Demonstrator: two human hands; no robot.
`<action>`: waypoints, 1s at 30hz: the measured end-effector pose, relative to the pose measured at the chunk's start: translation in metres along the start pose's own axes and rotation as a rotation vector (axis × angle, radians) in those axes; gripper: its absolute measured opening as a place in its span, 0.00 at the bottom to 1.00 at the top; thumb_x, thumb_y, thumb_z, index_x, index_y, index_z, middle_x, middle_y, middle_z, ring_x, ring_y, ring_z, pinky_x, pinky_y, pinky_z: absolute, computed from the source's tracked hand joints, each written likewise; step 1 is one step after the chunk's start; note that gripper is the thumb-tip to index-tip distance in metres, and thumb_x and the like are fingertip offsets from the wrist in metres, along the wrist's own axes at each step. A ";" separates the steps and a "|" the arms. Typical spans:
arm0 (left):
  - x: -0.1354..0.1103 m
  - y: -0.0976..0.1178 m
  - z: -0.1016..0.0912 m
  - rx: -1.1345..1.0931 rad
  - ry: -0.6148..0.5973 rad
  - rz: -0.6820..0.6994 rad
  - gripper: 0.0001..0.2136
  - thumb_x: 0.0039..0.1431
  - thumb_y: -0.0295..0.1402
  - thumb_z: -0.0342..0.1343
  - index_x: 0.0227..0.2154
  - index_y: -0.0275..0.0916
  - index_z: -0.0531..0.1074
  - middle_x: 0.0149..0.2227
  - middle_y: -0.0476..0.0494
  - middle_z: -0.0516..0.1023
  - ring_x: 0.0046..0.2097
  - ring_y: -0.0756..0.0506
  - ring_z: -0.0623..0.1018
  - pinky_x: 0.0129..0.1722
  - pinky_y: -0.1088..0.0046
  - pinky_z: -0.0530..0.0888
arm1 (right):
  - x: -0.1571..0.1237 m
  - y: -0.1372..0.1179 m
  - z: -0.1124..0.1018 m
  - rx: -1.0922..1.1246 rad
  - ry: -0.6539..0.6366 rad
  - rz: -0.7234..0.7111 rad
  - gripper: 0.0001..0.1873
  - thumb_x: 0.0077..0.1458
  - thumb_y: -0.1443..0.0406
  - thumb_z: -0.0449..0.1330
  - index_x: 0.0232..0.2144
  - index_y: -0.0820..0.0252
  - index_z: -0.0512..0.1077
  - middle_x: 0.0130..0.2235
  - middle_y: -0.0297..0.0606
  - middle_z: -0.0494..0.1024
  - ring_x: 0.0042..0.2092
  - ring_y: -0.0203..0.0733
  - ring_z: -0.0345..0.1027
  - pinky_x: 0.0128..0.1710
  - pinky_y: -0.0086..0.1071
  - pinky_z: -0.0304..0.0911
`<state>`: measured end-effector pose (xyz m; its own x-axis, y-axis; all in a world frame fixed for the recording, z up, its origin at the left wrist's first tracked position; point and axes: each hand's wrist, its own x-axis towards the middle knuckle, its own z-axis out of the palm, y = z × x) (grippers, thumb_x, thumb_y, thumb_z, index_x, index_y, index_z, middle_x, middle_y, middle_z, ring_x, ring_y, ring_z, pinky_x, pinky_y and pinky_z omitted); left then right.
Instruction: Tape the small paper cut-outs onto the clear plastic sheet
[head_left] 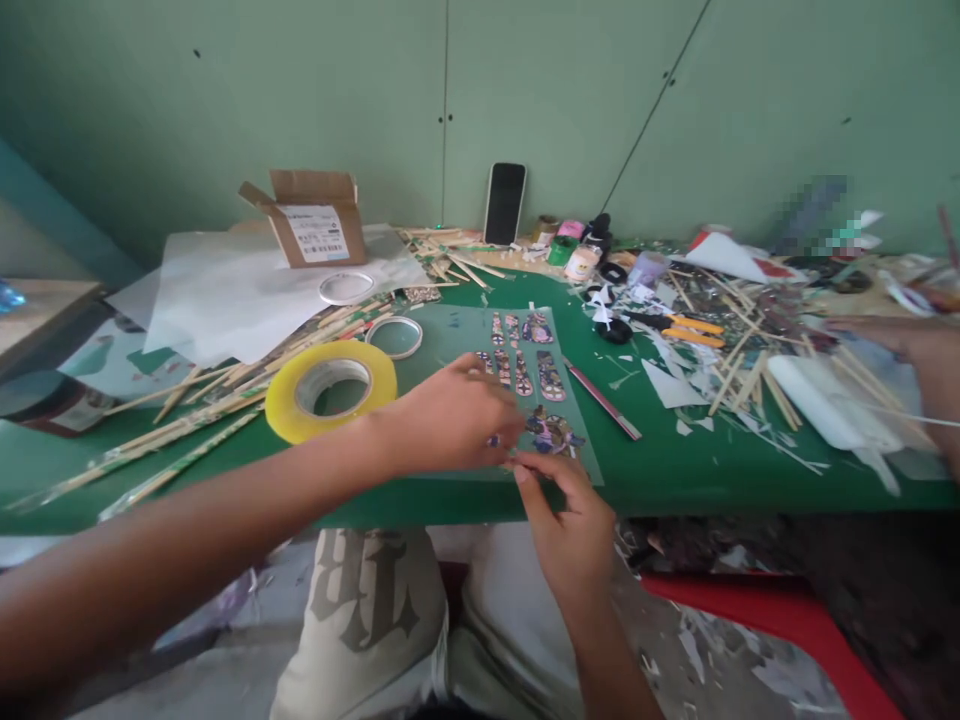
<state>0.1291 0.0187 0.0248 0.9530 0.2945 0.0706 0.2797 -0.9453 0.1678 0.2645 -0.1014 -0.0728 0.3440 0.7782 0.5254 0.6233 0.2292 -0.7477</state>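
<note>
My left hand (457, 415) rests fingers-down on a clear plastic sheet (450, 340) on the green table (675, 470), its fingertips at a small colourful printed cutout (553, 432). My right hand (566, 510) comes up from the table's near edge and pinches the sheet's front edge right below that cutout. Several more printed cutouts (521, 355) lie in rows on the sheet beyond my hands. A big roll of yellowish tape (331, 388) lies flat just left of my left wrist.
A red-handled knife (602, 400) lies right of the sheet. Wooden sticks (225, 385), tape rings (395, 336), a cardboard box (315, 220), a phone (504, 203) against the wall, yellow-handled pliers (694, 330) and paper scraps crowd the table. Another person's hand (911, 340) reaches in at right.
</note>
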 end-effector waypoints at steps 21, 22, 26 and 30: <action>0.058 -0.060 0.010 -0.532 -0.192 0.189 0.06 0.53 0.35 0.60 0.24 0.39 0.77 0.31 0.47 0.79 0.33 0.48 0.75 0.35 0.73 0.67 | 0.095 0.066 -0.050 -1.006 -0.247 0.272 0.09 0.54 0.66 0.54 0.33 0.63 0.74 0.27 0.47 0.78 0.28 0.47 0.71 0.27 0.33 0.55; 0.057 -0.060 0.010 -0.530 -0.180 0.176 0.06 0.52 0.35 0.61 0.24 0.39 0.77 0.30 0.47 0.79 0.33 0.48 0.75 0.34 0.73 0.66 | 0.087 0.059 -0.055 -0.955 -0.189 0.284 0.09 0.53 0.65 0.54 0.32 0.61 0.73 0.26 0.45 0.78 0.28 0.47 0.71 0.27 0.33 0.55; 0.058 -0.061 0.012 -0.500 -0.132 0.154 0.07 0.50 0.35 0.62 0.23 0.38 0.76 0.29 0.48 0.77 0.31 0.49 0.73 0.32 0.74 0.65 | 0.030 0.021 -0.059 -0.644 -0.051 0.206 0.08 0.51 0.62 0.52 0.32 0.57 0.69 0.24 0.41 0.78 0.26 0.47 0.72 0.24 0.32 0.57; 0.058 -0.064 0.016 -0.505 -0.131 0.178 0.07 0.50 0.36 0.62 0.23 0.37 0.76 0.27 0.48 0.76 0.31 0.49 0.73 0.32 0.74 0.65 | -0.030 -0.023 -0.027 -0.430 -0.251 0.026 0.12 0.55 0.65 0.48 0.39 0.55 0.68 0.24 0.35 0.79 0.21 0.43 0.71 0.19 0.31 0.54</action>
<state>0.1684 0.0940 0.0027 0.9960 0.0858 0.0238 0.0528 -0.7848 0.6176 0.2589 -0.1463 -0.0602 0.2167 0.9094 0.3551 0.8680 -0.0130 -0.4964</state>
